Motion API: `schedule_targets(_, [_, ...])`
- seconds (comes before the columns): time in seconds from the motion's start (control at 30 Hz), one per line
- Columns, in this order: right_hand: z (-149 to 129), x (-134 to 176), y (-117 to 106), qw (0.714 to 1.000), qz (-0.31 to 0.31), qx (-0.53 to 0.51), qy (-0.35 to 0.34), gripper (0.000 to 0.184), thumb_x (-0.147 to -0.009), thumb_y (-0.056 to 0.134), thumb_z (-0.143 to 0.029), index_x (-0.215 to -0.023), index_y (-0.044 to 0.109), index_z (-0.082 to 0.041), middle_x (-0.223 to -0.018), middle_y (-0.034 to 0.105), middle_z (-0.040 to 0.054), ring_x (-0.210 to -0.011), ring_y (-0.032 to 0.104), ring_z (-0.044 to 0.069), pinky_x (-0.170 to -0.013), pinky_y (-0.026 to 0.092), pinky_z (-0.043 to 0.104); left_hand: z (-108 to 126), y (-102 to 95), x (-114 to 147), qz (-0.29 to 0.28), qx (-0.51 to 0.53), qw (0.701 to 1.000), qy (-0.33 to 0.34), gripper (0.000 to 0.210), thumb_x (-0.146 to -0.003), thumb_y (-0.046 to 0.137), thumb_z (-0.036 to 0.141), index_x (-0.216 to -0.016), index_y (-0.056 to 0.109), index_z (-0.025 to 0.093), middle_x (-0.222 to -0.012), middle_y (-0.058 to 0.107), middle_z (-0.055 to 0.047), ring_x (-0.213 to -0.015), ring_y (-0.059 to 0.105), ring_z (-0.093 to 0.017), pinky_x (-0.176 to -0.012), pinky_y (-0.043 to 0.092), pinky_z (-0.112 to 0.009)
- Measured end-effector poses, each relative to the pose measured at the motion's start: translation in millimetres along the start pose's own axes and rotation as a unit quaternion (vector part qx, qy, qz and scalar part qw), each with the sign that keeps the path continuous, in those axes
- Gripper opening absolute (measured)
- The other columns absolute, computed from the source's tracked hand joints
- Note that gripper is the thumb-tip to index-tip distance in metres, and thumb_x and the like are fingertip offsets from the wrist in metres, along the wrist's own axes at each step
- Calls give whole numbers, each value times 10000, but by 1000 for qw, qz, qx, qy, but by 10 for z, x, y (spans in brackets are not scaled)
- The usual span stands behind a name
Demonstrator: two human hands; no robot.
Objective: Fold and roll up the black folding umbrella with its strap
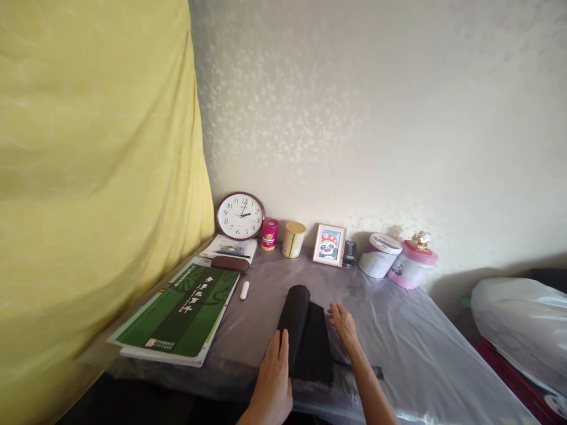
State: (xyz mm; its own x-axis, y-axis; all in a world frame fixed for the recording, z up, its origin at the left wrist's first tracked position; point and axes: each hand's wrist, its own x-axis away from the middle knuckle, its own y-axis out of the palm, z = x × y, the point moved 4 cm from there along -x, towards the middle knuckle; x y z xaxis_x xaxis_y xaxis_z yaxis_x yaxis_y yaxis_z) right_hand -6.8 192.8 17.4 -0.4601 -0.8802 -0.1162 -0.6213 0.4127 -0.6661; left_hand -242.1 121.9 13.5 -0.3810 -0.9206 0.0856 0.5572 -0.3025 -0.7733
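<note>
A black sheet (pixel 315 348), perhaps cloth, lies near the table's front edge, its left part wound into a thick roll (pixel 295 310). My left hand (pixel 273 369) rests along the roll's left side near its front end, fingers straight and lying against it. To the right, my right hand (pixel 343 323) hovers by the sheet's flat right edge, fingers loosely bent and apart, with nothing seen in them. A thin dark strap (pixel 348 365) runs from the sheet under my right forearm to a small dark end piece (pixel 378 372).
Left lie a green book (pixel 190 310), a brown glasses case (pixel 229 264) and a small white object (pixel 244 290). Along the wall stand a clock (pixel 240 216), a pink can (pixel 269 235), a yellow-lidded tin (pixel 293 240), a framed panda picture (pixel 329 244) and two tubs (pixel 380 255).
</note>
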Motion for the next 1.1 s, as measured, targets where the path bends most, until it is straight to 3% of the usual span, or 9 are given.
schedule_targets(0.1, [103,225,30,995,-47,-57,64,414,-818,314,-449,-851,623,-174,-740,676,67,-614,637,171,-476,445,234,-7,-2,8,1,-1,1000,5,877,-631,412,-34,-1406,35,131,-1505,106,-89,-1373,124,-170,-1099,149,-260])
schedule_targets(0.17, [89,340,61,993,-57,-68,72,440,-799,340,-496,-879,628,-174,-713,665,52,-610,626,181,-457,432,237,-10,-5,10,1,-3,1000,6,901,-610,418,-44,-1406,34,130,-1504,110,-89,-1373,125,-164,-1096,152,-247])
schedule_targets(0.4, [-104,442,109,1000,22,-16,-6,426,-717,481,-479,-902,652,-135,-712,680,77,-717,640,233,-649,463,298,-30,33,-8,8,-4,1000,7,908,-601,429,-36,-1405,38,123,-1503,108,-97,-1372,131,-168,-1098,154,-249])
schedule_targets(0.63, [-388,397,290,994,-16,-97,-51,417,-739,473,-473,-935,635,-143,-701,686,52,-663,634,217,-607,464,291,-56,87,-36,19,5,1000,6,923,-587,434,-36,-1404,35,124,-1500,124,-109,-1371,137,-177,-1095,158,-255])
schedule_targets(0.83, [-669,371,466,995,-5,-87,-51,371,-718,517,-357,-976,629,-116,-869,695,117,-845,642,239,-724,470,296,-23,27,-16,-6,-13,1000,-18,918,-599,452,-20,-1402,25,110,-1495,138,-119,-1371,142,-190,-1098,154,-264])
schedule_targets(1.1, [-833,387,553,995,-49,-14,-87,359,-736,497,-294,-1021,584,-93,-574,596,0,-575,594,183,-558,424,265,-63,34,-12,0,-1,1000,-23,917,-590,439,-8,-1407,47,138,-1498,140,-95,-1368,154,-192,-1096,155,-286])
